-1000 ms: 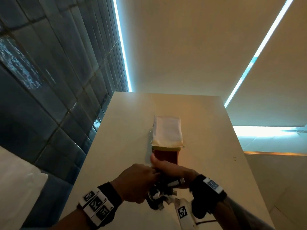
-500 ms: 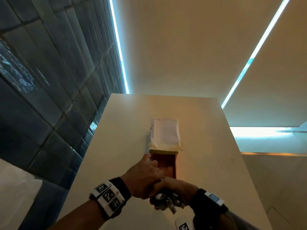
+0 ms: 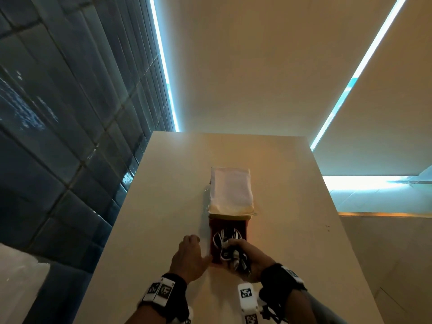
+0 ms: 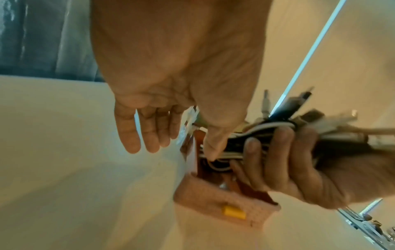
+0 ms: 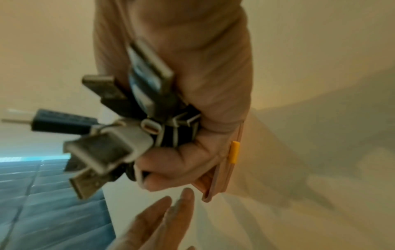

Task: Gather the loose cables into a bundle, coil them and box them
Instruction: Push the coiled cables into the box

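Black and white coiled cables [image 3: 228, 247] sat clamped in the curled right hand [image 3: 251, 258] over the open red-lined box [image 3: 228, 229]; the left hand [image 3: 188, 259], fingers loose, touched its side.

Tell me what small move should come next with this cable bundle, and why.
Probably push the cable bundle further down into the box. The right hand grips it with the coils only partly inside and the plugs sticking out over the near edge. The left hand lies open against the box's side, so it can steady it.
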